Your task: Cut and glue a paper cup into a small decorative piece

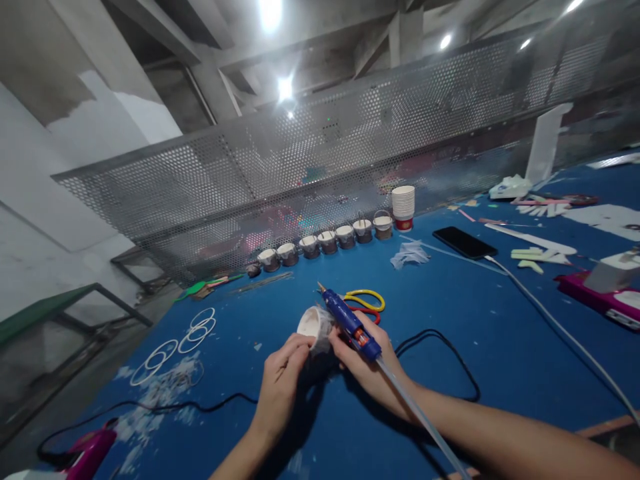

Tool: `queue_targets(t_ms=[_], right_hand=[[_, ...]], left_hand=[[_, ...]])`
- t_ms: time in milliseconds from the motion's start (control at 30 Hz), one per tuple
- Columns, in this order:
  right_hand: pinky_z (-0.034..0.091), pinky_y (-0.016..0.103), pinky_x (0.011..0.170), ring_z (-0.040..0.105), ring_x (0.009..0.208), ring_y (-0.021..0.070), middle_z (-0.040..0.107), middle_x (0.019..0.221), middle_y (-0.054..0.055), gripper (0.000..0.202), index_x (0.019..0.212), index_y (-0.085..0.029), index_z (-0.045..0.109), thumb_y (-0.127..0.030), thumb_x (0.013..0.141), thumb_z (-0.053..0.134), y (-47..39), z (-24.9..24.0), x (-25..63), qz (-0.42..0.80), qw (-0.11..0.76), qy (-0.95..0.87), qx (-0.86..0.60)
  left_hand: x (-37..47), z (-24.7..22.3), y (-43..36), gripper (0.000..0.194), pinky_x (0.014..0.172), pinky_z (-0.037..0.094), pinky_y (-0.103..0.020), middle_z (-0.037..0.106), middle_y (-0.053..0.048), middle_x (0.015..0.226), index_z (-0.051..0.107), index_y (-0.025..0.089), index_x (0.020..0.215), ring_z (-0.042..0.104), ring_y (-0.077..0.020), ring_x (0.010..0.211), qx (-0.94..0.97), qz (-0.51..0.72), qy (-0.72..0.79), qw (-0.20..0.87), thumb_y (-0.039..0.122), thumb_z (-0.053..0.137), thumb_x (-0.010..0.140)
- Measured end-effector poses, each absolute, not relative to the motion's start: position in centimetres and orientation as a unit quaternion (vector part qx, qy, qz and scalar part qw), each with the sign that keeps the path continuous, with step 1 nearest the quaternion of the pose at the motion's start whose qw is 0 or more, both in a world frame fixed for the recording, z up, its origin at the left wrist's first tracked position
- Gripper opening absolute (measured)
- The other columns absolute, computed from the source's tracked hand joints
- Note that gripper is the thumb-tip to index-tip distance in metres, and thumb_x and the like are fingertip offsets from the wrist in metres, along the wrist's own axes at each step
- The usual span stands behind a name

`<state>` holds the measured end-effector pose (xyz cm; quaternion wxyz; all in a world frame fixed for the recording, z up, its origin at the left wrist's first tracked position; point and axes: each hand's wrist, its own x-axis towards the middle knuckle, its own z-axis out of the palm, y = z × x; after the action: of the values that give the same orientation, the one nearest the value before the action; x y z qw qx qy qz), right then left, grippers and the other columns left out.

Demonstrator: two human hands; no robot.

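Observation:
My left hand [284, 380] pinches the rim of a small white paper cup [309, 323], which is tilted with its opening toward the left. Greyish, gauzy material covers the cup's outer side. A blue hot glue gun [345, 317] is gripped in my right hand [373, 363], its nozzle pointing up and away and a long clear glue stick running out of its back. The fingers of that hand also come close to the cup's right side; whether they touch it is hard to see. Just behind the gun lie scissors with yellow and red handles [371, 293].
Several covered cups [327, 243] line the back of the blue table [240, 360], beside a stack of paper cups [403, 207]. White rings [157, 360] lie left. A phone [464, 242] with a cable, white scraps [409, 253] and a magenta power strip [600, 300] are right.

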<state>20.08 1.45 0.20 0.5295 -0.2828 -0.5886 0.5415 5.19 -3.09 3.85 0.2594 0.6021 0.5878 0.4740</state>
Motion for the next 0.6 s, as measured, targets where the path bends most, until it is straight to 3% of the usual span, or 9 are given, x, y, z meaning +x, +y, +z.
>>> queue_targets(t_ms=[333,600], right_hand=[[0.041,0.021,0.05,0.047,0.051,0.0095,0.051,0.061,-0.004,0.016,0.081,-0.017,0.053,-0.032,0.08,0.06,2.0,0.6,20.3,0.537,0.527,-0.586,-0.301],[0.036,0.021,0.042,0.043,0.039,0.0096,0.048,0.044,-0.006,0.018,0.069,-0.02,0.05,-0.034,0.076,0.059,1.1,1.9,24.2,0.585,0.362,-0.631,-0.358]], left_hand=[[5.8,3.6,-2.6,0.029,0.056,0.042,-0.023,0.058,0.001,0.058,0.066,0.017,0.063,0.051,-0.0139,0.056,0.53,0.5,0.629,0.273,0.044,0.064,0.073],[4.5,2.9,-1.7,0.028,0.048,0.041,-0.021,0.057,0.002,0.057,0.066,0.015,0.067,0.049,-0.0096,0.048,0.387,0.599,0.588,0.382,0.042,0.07,0.068]])
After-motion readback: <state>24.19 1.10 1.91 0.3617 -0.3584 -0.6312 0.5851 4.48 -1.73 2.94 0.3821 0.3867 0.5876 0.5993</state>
